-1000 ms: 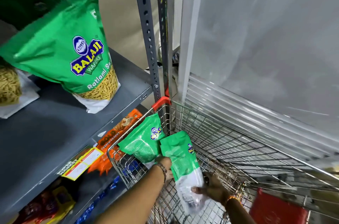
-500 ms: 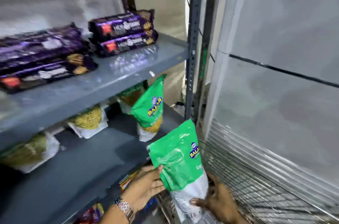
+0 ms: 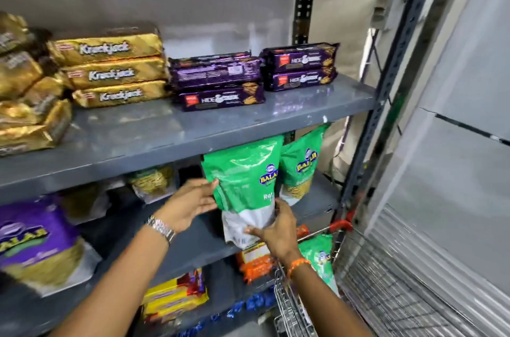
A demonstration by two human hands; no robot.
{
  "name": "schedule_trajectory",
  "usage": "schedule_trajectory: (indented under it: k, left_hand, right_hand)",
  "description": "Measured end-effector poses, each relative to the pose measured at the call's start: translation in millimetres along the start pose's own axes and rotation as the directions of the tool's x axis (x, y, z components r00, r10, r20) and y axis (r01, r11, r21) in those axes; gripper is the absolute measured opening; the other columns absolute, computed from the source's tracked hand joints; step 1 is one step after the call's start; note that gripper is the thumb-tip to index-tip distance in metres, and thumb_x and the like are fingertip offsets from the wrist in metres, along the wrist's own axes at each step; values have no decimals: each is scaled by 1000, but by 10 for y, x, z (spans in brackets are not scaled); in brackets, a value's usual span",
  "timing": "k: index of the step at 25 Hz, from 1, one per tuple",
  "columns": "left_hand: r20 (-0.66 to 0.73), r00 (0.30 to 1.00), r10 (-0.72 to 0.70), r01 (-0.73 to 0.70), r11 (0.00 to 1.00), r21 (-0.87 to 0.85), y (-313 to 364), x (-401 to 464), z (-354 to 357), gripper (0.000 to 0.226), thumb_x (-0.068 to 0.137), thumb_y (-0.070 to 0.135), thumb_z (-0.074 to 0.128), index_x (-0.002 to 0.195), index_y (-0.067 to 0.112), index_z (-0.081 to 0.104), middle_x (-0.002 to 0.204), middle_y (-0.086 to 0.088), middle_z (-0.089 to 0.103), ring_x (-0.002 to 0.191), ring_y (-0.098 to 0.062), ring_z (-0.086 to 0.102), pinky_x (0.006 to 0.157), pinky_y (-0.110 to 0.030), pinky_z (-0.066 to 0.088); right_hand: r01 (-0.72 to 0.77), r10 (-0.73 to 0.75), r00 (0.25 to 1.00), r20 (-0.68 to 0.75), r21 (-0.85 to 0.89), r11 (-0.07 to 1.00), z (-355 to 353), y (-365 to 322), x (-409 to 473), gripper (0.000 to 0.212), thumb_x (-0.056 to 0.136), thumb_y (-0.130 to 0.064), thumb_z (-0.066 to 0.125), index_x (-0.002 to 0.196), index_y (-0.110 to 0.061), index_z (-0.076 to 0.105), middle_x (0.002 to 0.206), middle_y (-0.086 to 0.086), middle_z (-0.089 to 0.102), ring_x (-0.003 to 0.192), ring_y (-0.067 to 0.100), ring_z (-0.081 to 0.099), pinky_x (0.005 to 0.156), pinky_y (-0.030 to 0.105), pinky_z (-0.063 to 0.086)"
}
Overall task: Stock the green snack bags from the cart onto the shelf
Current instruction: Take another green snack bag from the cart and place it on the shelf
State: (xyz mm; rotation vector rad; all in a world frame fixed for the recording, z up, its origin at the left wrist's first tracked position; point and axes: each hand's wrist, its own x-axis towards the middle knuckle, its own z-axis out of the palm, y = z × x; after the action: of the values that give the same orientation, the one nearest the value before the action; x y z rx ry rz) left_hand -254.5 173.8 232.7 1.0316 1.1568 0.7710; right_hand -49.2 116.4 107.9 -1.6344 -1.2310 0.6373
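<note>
Both hands (left hand (image 3: 193, 204), right hand (image 3: 276, 231)) grip green snack bag (image 3: 242, 184) at shelf (image 3: 193, 242).

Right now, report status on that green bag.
Both hands on green bag: left hand at its side, right hand at its base. Bag upright at middle shelf edge. Second green bag standing close right.

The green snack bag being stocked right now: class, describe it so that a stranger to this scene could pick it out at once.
Find the grey metal shelf carrying gold and purple biscuit packs, then look just under its front edge. The green snack bag stands there, held between the left hand and right hand. Unlike the green bag beside it, hands hold it and its lower part is white.
</note>
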Motion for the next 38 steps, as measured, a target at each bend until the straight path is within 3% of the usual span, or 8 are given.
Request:
schedule_trajectory:
  k: [5,11,18,20,23,26,30,38]
  left_hand:
    - [-81,995,64,-60,997,52,74,195,-234,14,95,22,58,105,15,64,90,-2,76,85,-21,64,93,-32,50]
    - [-149,985,85,-81,996,31,-151,323,-336,14,97,20,54,105,16,64,126,-14,61,103,-22,55,106,-36,40]
    - [-327,945,18,-109,959,-263,-512,82,-35,13,97,7,50,100,14,61,81,9,64,72,-5,47,81,-21,42]
    - [-314,938,-145,10,919,-394,-659,24,129,17,100,24,48,92,14,59,88,0,58,75,-12,47,78,-25,43]
    - [-266,927,-262,130,894,-429,-844,66,304,60,95,59,35,130,13,53,132,-12,51,123,-27,49,115,-40,33]
    - [-273,934,-231,92,893,-441,-824,171,333,68,87,73,28,122,22,58,116,-5,59,107,-23,53,116,-44,30]
    - [-247,952,-182,53,891,-451,-725,342,105,82,89,71,24,149,18,39,156,-10,37,144,-28,34,117,-45,27]
    - [-184,974,-130,74,956,-283,-839,151,408,69,95,63,21,152,25,32,157,-1,35,147,-26,29,119,-45,22]
  right_hand:
    - [-37,38,995,87,-21,999,439,-32,393,102,30,-54,95,115,-14,55,114,6,66,106,23,63,93,40,55]
    - [-81,89,974,209,-48,996,588,267,502,96,30,-46,96,108,-20,45,111,3,60,103,22,61,90,36,53]
    - [-58,12,863,506,76,995,352,204,801,102,67,21,72,149,-9,18,136,-1,45,134,17,43,96,7,45]
    - [-47,9,842,540,56,997,343,207,848,95,70,18,67,148,-17,26,135,-6,52,134,15,47,104,21,46]
    - [-53,1,830,558,78,996,357,282,810,85,67,11,62,140,-27,39,134,-4,60,128,15,55,109,38,46]
    - [-128,55,863,503,112,985,325,243,682,67,68,16,54,125,-19,47,119,-3,64,109,8,63,95,22,52]
    - [-207,136,902,411,133,969,194,167,528,57,72,19,39,115,-18,48,95,9,58,92,24,56,71,8,48]
    - [-142,47,903,428,192,971,330,18,365,85,67,2,44,146,-27,34,147,3,46,134,17,46,113,38,42]
